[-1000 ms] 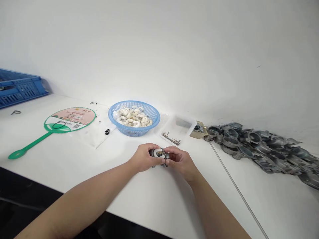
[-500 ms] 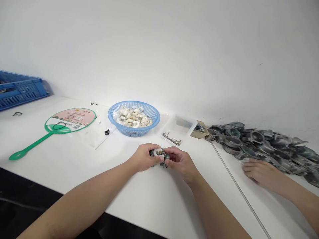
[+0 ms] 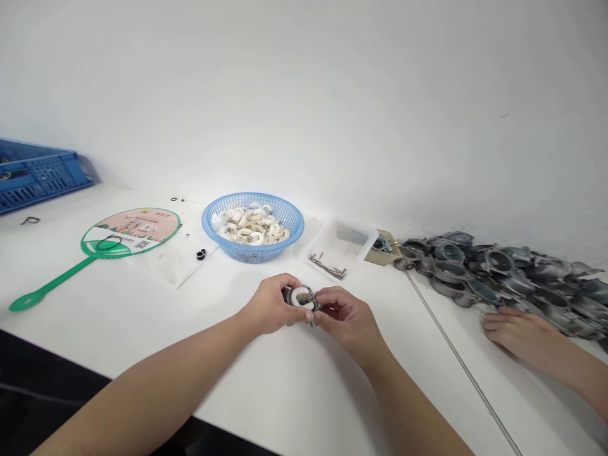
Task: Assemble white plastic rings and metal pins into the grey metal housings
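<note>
A small grey carburetor (image 3: 304, 299) is held low over the white table, its open side facing up, with a white ring-shaped float and brass bits inside. My left hand (image 3: 273, 305) is closed round its left side, the thumb lying along the near edge. At the right edge, my right hand (image 3: 346, 316) pinches with thumb and fingertips; whether a small part sits between them I cannot make out. Beyond my hands is a blue plastic basket (image 3: 253, 254) heaped with white floats (image 3: 251, 223).
A clear tray (image 3: 327, 253) holds thin metal pins (image 3: 327, 266). Metal carburetor bodies (image 3: 498, 263) are piled right, beside another person's hand (image 3: 520, 329). A thin rod (image 3: 456, 354) crosses the table. Leftward are a fan (image 3: 135, 231), black rings (image 3: 201, 254) and a blue crate (image 3: 42, 174).
The carburetor has tilted slightly, showing more of the white float. My hands keep their hold on it. At the right, the other person's hand has shifted rightward along the pile.
</note>
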The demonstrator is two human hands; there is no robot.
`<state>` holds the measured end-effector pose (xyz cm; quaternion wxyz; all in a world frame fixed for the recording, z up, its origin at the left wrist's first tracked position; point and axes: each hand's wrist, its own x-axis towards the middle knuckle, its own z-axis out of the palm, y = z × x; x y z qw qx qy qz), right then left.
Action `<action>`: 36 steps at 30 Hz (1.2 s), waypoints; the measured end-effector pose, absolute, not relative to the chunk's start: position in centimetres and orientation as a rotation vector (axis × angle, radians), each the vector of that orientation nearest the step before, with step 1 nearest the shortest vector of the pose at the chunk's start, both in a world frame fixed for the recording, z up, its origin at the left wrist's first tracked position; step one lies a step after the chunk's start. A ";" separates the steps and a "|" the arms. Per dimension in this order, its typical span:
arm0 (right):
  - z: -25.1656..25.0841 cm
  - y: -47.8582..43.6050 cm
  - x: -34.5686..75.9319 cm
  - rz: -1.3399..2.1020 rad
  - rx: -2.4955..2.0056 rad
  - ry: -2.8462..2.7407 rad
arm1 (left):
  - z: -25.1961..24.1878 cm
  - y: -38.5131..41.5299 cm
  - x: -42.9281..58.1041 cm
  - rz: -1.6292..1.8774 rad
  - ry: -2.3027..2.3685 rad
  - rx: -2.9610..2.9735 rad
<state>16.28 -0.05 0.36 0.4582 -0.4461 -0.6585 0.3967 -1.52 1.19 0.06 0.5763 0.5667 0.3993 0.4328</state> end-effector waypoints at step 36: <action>0.4 0.5 15.9 1.084 -1.101 -1.619 | 0.0 1.7 -2.1 0.973 0.825 1.348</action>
